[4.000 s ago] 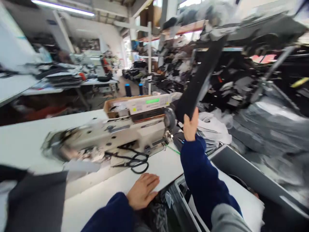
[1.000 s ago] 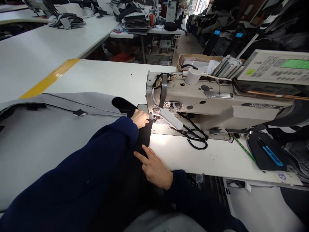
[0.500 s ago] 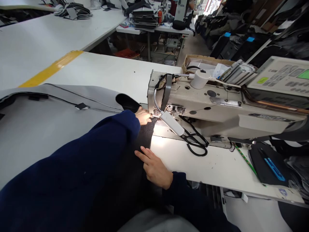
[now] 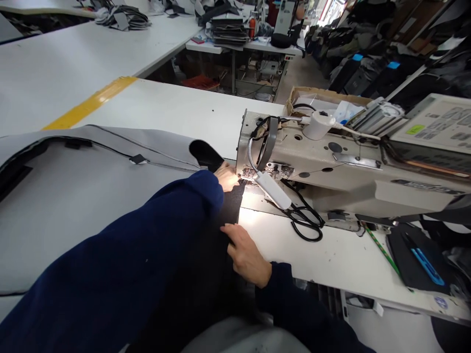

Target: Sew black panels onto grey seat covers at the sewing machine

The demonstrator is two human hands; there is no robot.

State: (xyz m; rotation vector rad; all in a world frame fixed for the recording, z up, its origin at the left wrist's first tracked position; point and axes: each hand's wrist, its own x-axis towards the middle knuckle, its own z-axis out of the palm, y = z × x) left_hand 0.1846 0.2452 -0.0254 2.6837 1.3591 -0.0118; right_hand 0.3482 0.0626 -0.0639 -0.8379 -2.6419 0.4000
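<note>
Black fabric [image 4: 232, 203] runs along the table edge up to the sewing machine [image 4: 316, 152], under its lit needle area. My left hand [image 4: 227, 176] is right beside the presser foot, fingers bent and closed on the fabric there. Nearer to me, my right hand [image 4: 248, 255] has its fingers folded at the fabric's right edge, gripping it; the fingertips are partly hidden. To the left spreads a large grey sheet [image 4: 110, 171] with dark seams, a small tag and a black curled flap [image 4: 206, 154]. Black-handled scissors [image 4: 307, 223] lie beneath the machine's lamp [image 4: 274, 190].
A control panel [image 4: 437, 130] sits on the machine's right, with a cardboard box [image 4: 331, 93] behind. A green pencil [image 4: 382, 250] and a blue cutter [image 4: 427, 264] lie at right. Yellow tape [image 4: 91, 103] crosses the white table [image 4: 172, 108]. Stacked dark pieces [image 4: 230, 32] stand farther back.
My right hand's fingers, stretched out on the fabric before, are now folded in at its edge. My left hand stays by the needle. The whole view has shifted slightly.
</note>
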